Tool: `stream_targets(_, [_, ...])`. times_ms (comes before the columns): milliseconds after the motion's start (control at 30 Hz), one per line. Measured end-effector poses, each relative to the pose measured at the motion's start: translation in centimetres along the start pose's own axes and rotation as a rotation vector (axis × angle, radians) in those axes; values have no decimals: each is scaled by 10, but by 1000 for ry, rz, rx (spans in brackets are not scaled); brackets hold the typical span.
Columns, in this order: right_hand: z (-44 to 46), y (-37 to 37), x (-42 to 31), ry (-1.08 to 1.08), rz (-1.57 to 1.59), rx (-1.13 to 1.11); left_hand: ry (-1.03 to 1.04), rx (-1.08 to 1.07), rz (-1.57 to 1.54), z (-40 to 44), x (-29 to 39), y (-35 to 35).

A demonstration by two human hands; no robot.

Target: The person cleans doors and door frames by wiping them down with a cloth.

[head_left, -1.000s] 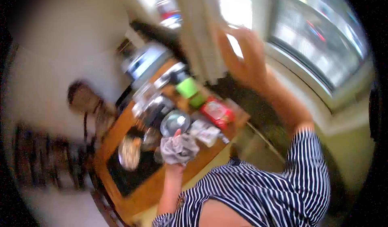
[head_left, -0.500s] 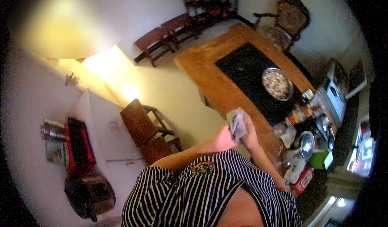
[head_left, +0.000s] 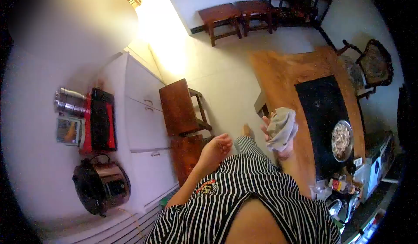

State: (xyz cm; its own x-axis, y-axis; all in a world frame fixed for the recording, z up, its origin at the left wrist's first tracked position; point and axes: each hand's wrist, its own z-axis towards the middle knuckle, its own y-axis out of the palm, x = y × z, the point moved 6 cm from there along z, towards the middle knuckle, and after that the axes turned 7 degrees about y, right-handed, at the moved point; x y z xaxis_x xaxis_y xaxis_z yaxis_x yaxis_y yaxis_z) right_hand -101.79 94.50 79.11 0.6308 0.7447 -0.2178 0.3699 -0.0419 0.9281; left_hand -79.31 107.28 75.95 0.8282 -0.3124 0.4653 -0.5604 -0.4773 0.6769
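Observation:
My right hand (head_left: 286, 150) holds a crumpled grey cloth (head_left: 282, 128) beside the long edge of the wooden table (head_left: 291, 72). Its fingertips show along the left side of the cloth, and the bunched fabric covers the palm. My left hand (head_left: 219, 146) is off to the left, in front of my striped clothes, near the dark wooden stools. The fingers are curled in, and nothing shows in them. A metal bowl of pale chopped food (head_left: 342, 142) rests on the black table runner (head_left: 324, 109).
A dark wooden stool (head_left: 179, 107) stands by a white cabinet (head_left: 146, 122). An electric pressure cooker (head_left: 102, 187) and a red-and-black item (head_left: 103, 120) sit on the left. Jars, packets and bowls crowd the table's near right end. More stools (head_left: 220, 15) line the back wall.
My hands were together at the cloth and are now apart. The left has let go and moved left; the right keeps the cloth. The view has turned left, shifting the table rightward.

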Motion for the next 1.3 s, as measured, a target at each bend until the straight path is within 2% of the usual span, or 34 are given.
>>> stream_targets(33, [8,4,-5,-39,-54,184,30,19,-33,4,12,0])
stream_targets(67, [13,-8,-15,-31,-39,187,26,34,-26,3,22,13])
stream_targets(133, [24,-30,-43,-16,-123,137,184,158,76,0,55,26])
stream_targets(167, [47,-41,-65,-311,-323,303,150,114,48,31,75,11])
stream_targets(300, [66,-30,-114,-226,-319,108,249,148,145,78,144,37])
stream_targets(333, [78,-39,-135,-228,-245,214,267,152,137,84,159,53])
stream_targets(400, [107,-46,-166,-215,-171,321,151,133,205,98,179,80])
stream_targets(467, [140,-44,-194,-317,-404,441,131,123,265,118,201,87])
stream_targets(533, [183,-51,-214,-348,-534,495,241,230,268,138,225,69])
stream_targets(600, [234,-36,-200,-265,-334,386,327,345,211,132,253,57])
stream_targets(667, [271,23,-174,-162,-236,341,473,416,263,132,283,25])
stream_targets(700, [295,56,-158,-127,-273,281,526,445,130,140,290,-3])
stream_targets(767, [331,90,-133,-85,-306,223,516,588,179,140,311,-41])
stream_targets(833, [361,95,-105,11,-329,291,523,645,179,142,335,-82])
stream_targets(900, [372,108,-74,-18,-321,269,724,700,64,135,371,-140])
stream_targets(933, [382,103,-68,-24,-315,263,714,707,75,133,391,-148])
stream_targets(967, [393,99,-61,-31,-310,256,839,829,168,126,422,-148])
stream_targets(1000, [406,82,-61,69,-290,151,958,950,266,119,452,-144])
stream_targets(1033, [415,78,-60,163,-272,48,1050,1007,433,119,481,-137])
stream_targets(1067, [421,90,-70,161,-275,61,1141,1052,596,123,508,-120])
stream_targets(1133, [424,90,-89,159,-359,490,1285,1224,950,114,552,-91])
stream_targets(1167, [423,106,-88,133,-215,459,1347,1252,1071,114,575,-80])
stream_targets(1200, [433,104,-94,135,-221,461,1407,1284,1203,111,596,-69])
stream_targets(1267, [465,90,-107,120,-126,430,1273,1408,1567,113,639,-37])
stream_targets(1300, [481,90,-116,102,-90,417,1265,1410,1561,121,655,-41])
